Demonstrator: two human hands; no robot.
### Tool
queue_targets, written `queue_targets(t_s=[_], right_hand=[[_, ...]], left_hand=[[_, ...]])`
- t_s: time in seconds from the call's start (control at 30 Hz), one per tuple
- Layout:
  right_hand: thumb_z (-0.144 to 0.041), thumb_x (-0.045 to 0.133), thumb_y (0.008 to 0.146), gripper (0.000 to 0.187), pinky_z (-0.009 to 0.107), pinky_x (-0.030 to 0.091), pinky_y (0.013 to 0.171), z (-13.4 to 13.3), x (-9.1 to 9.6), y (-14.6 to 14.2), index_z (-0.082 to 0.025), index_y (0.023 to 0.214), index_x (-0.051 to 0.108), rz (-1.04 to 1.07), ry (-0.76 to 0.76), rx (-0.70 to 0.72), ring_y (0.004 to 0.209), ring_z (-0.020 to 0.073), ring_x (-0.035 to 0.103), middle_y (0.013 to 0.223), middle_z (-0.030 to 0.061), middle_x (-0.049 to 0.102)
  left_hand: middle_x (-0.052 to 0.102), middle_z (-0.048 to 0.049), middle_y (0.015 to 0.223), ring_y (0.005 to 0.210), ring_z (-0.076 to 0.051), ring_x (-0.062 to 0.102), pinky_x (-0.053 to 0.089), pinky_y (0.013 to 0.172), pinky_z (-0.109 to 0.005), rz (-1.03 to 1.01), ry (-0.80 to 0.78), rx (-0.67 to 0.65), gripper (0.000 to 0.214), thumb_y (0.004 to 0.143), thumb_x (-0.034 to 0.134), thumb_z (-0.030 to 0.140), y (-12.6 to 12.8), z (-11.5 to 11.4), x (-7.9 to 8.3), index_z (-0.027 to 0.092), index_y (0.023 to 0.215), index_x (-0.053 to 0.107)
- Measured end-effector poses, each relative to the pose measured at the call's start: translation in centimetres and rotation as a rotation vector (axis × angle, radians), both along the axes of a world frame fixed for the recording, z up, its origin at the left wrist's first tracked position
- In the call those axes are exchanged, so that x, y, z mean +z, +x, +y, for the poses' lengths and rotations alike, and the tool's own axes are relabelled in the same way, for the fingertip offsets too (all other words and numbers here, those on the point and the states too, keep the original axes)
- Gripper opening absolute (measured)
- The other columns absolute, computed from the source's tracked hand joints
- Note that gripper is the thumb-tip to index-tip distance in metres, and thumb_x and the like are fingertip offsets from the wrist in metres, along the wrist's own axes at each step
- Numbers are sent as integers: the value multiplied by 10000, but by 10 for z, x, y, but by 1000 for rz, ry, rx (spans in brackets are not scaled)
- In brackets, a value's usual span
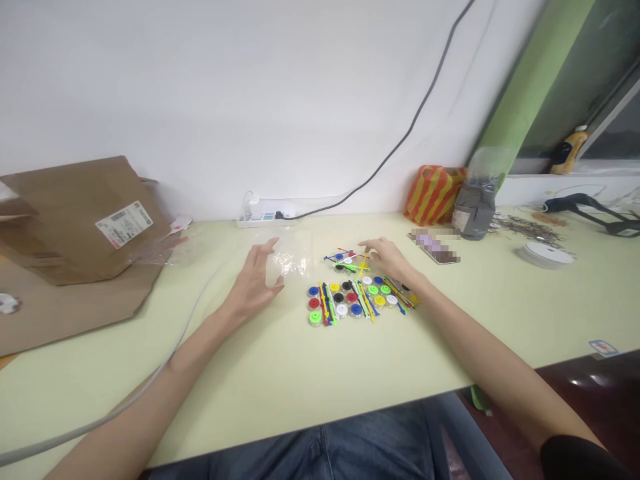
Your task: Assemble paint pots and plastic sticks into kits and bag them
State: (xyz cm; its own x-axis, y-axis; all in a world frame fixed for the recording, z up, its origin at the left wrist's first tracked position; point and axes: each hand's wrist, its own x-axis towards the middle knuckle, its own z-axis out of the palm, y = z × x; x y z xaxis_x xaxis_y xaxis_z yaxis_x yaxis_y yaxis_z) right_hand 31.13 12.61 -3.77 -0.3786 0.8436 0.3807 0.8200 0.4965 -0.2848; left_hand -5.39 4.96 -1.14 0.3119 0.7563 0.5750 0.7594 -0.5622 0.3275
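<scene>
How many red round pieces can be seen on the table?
2: a red piece at the left edge of the coloured group, another red piece near its middle. The right hand may hide more.

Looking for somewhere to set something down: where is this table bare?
Bare table lies at the near edge in front of the coloured pieces, and right of the right hand, in front of the white tape roll. Crowded around those pieces and the clear bag at the left hand.

Brown paper bag (75, 227) far left on surface (300, 373). White power strip (265, 213) at wall, dark cable (415, 127) rising. Striped bag (433, 193) beside grey pouch (474, 210). White roll (545, 255) right. Yellow bottle (570, 148) on sill.
</scene>
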Motion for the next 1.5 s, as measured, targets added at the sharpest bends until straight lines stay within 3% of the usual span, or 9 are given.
queue_targets(t_s=[0.23, 0.5, 0.8, 1.3, 1.5], right_hand=[[-4, 502, 841, 475, 378, 399, 924, -1, 1, 6, -207, 1249, 633, -47, 18, -13, 1069, 257, 561, 1093, 71, 723], [-147, 560, 922, 260, 372, 381, 911, -4, 5, 7, -213, 1115, 721, -122, 6, -23, 1053, 260, 554, 1087, 91, 708], [-187, 569, 953, 196, 373, 337, 828, -4, 8, 8, -207, 973, 763, -225, 69, -49, 1039, 268, 540, 1039, 102, 716], [-294, 509, 985, 265, 439, 416, 855, -14, 27, 23, -216, 974, 763, 125, 273, -88, 955, 282, 577, 968, 111, 722], [-312, 527, 989, 252, 418, 434, 835, -38, 37, -15, -228, 938, 759, 166, 370, 25, 897, 261, 566, 892, 91, 707]], left_hand=[[467, -92, 1265, 1198, -278, 498, 458, 1023, -466, 7, -5, 15, 819, 811, 622, 244, -1, 0, 0, 286, 1536, 244], [478, -93, 1267, 1195, -279, 507, 466, 1027, -479, 9, -3, 16, 798, 821, 617, 243, 1, -2, 1, 287, 1531, 256], [470, -84, 1265, 1197, -272, 506, 465, 1026, -462, 15, -19, 32, 826, 800, 627, 243, 1, -2, 1, 292, 1534, 251], [514, -74, 1199, 1149, -268, 548, 463, 1003, -436, -5, 39, 95, 776, 802, 651, 275, 0, 0, -4, 273, 1501, 314], [541, -65, 1180, 1133, -268, 554, 473, 974, -424, 14, 1, 70, 749, 809, 655, 296, 6, -6, -2, 278, 1486, 336]])
